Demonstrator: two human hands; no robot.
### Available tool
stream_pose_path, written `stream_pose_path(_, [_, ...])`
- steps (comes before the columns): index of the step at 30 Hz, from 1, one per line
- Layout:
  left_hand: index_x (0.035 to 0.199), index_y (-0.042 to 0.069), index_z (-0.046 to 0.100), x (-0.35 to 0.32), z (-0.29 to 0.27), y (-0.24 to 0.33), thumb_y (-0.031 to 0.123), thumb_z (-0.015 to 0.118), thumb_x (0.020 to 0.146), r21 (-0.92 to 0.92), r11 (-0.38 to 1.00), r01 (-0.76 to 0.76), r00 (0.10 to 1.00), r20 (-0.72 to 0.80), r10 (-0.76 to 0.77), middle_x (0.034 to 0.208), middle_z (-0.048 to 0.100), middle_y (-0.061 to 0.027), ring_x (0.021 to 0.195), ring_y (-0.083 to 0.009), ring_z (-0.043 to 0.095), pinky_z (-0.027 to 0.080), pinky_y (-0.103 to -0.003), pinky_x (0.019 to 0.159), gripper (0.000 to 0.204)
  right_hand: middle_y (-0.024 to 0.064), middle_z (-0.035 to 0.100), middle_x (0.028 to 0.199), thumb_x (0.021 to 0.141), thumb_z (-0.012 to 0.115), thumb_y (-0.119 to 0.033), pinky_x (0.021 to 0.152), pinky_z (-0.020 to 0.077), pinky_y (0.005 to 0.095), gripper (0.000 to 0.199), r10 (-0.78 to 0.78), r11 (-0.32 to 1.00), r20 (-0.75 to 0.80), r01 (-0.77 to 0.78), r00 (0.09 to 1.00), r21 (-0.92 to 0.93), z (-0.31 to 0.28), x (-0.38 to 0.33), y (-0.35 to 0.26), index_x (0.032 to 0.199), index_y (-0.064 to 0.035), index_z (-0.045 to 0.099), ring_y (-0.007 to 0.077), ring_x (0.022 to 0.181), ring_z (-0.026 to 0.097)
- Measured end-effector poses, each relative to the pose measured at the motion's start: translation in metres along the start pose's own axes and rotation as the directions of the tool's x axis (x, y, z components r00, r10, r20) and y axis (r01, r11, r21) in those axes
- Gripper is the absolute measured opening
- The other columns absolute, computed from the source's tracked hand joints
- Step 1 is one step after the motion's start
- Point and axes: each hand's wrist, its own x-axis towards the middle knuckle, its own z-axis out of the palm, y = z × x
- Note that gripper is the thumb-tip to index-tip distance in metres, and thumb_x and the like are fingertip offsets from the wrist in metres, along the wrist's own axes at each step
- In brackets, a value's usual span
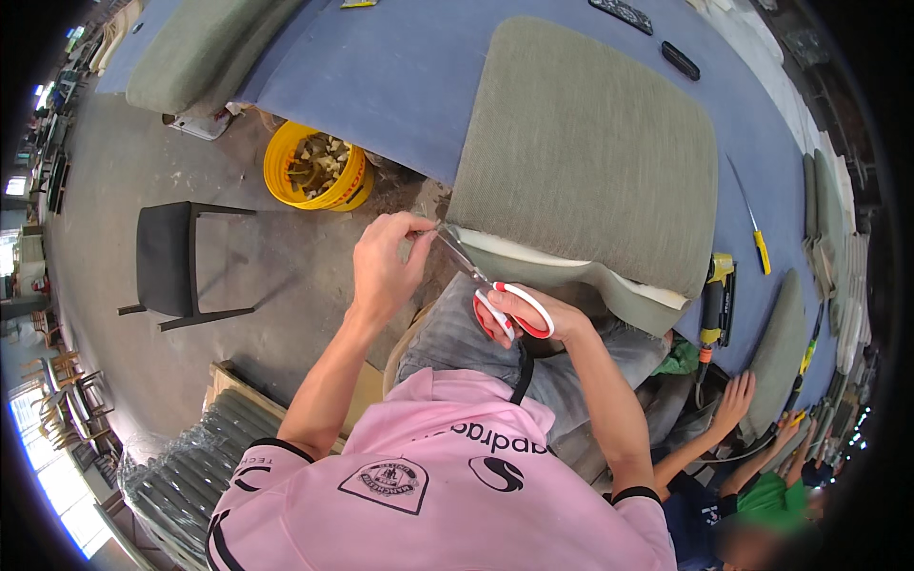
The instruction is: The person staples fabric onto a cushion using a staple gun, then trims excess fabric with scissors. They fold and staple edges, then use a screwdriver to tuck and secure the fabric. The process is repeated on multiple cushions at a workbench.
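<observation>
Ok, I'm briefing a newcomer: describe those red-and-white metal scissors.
Find the blue-covered table, then the grey-green fabric cushion at its near edge. By the cushion's near left corner, the right hand holds the scissors. Their red-and-white loop handles stand out from the yellow-and-black gun-shaped tool beside the cushion.

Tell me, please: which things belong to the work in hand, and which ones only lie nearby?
In use:
red-and-white scissors, held by right hand
grey-green cushion, left hand near its corner

Seemingly just nearby:
yellow bucket
black chair
yellow-handled tool
</observation>
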Motion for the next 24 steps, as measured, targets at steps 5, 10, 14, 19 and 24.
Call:
stream_pose_path(5, [0.102,0.006,0.079,-0.006,0.005,-0.002,0.0,0.085,0.09,0.035,0.996,-0.083,0.995,-0.06,0.085,0.095,0.078,-0.0103,0.09,-0.031,0.072,0.055,-0.043,0.082,0.015,0.0013,0.061,0.07,0.119,0.035,-0.072,0.071,0.046,0.0314,0.077,0.066,0.994,-0.036,-0.069,0.997,-0.081,-0.015,-0.006,-0.006,0.079,-0.0103,0.06,0.0146,0.07,0.058])
stream_pose_path(10, [0.1,0.007,0.078,-0.008,0.007,-0.002,-0.001,0.084,0.089,0.02,0.997,-0.072,0.993,-0.09,0.073,0.094,0.077,-0.0101,0.09,-0.0322,0.072,0.055,-0.043,0.081,0.014,0.0002,0.057,0.07,0.111,0.04,-0.086,0.069,0.045,0.0331,0.081,0.148,0.928,-0.15,-0.19,0.978,-0.322,-0.031,-0.005,-0.018,0.079,-0.0131,0.058,0.0146,0.07,0.057])
stream_pose_path(14, [0.101,0.007,0.078,-0.01,0.01,-0.008,-0.001,0.084,0.089,0.024,0.997,-0.077,0.993,-0.092,0.079,0.094,0.077,-0.0101,0.091,-0.0324,0.072,0.055,-0.044,0.081,0.015,-0.0003,0.055,0.073,0.107,0.048,-0.088,0.068,0.0434,0.0332,0.077,0.188,0.925,-0.237,-0.253,0.953,-0.284,-0.034,0.0,-0.01,0.082,-0.0149,0.056,0.0142,0.071,0.056])
stream_pose_path(19, [0.103,0.002,0.077,-0.009,0.008,-0.005,-0.005,0.082,0.091,0.034,0.997,-0.067,0.996,-0.064,0.069,0.095,0.077,-0.0127,0.09,-0.0319,0.074,0.058,-0.041,0.08,0.015,-0.0036,0.053,0.081,0.099,0.064,-0.088,0.069,0.0433,0.0308,0.073,0.306,0.888,-0.3,-0.384,0.904,-0.252,-0.036,0.004,0.0,0.092,-0.0149,0.064,0.0111,0.075,0.052])
stream_pose_path(24, [0.103,0.002,0.076,-0.008,0.009,-0.003,-0.003,0.083,0.092,0.013,0.999,-0.036,0.997,-0.064,0.037,0.095,0.077,-0.0132,0.089,-0.0319,0.073,0.057,-0.041,0.079,0.014,-0.003,0.055,0.082,0.095,0.075,-0.082,0.069,0.043,0.0295,0.068,0.25,0.914,-0.326,-0.334,0.912,-0.233,-0.044,0.008,0.002,0.094,-0.0144,0.066,0.0107,0.074,0.052])
